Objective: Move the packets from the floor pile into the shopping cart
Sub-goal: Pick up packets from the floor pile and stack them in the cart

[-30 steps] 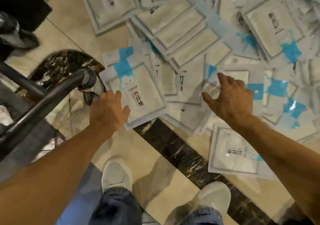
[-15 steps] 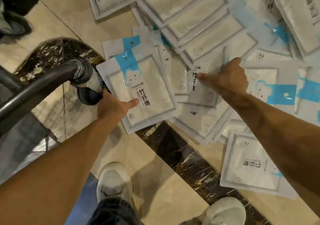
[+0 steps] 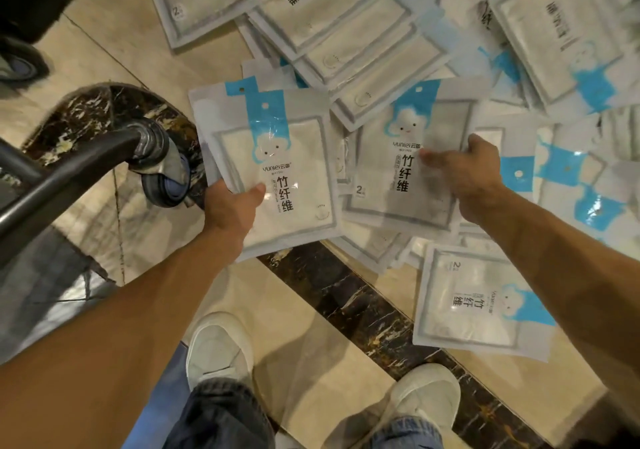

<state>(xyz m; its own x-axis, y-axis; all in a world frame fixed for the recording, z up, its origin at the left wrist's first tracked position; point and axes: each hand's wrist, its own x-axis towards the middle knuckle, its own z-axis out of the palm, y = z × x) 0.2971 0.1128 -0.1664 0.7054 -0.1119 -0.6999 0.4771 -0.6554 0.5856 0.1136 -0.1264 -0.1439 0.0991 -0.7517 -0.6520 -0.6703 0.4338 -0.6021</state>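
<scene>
Packets (image 3: 398, 33) lie in a loose, overlapping pile across the upper and right part of the head view, spread over a glossy beige tiled floor (image 3: 311, 362) crossed by a dark marbled band. Each is a flat, rectangular, see-through plastic pouch with a pale grey border, a folded white cloth inside, a blue strip with a small cloud face, and black Chinese characters. The plastic is shiny and catches the light.

A left hand (image 3: 230, 208) grips the lower left corner of one packet (image 3: 277, 171), thumb pressed on its front and fingers hidden behind. This pouch is raised off the pile, upright, with its blue strip at the top.

A right hand (image 3: 474, 178) pinches a second packet (image 3: 401, 168) at its right edge, thumb on the front face and fingers curled behind. It sits just right of the first pouch, above the heap.

One single packet (image 3: 478, 306) lies flat on the floor, apart from the pile, beneath the right forearm.

On the left, a dark metal tube of the shopping cart (image 3: 69, 171) curves down to a grey rubber wheel (image 3: 166, 185), just beside the left hand.

Two white shoes (image 3: 218, 348) and blue jeans show at the bottom.
</scene>
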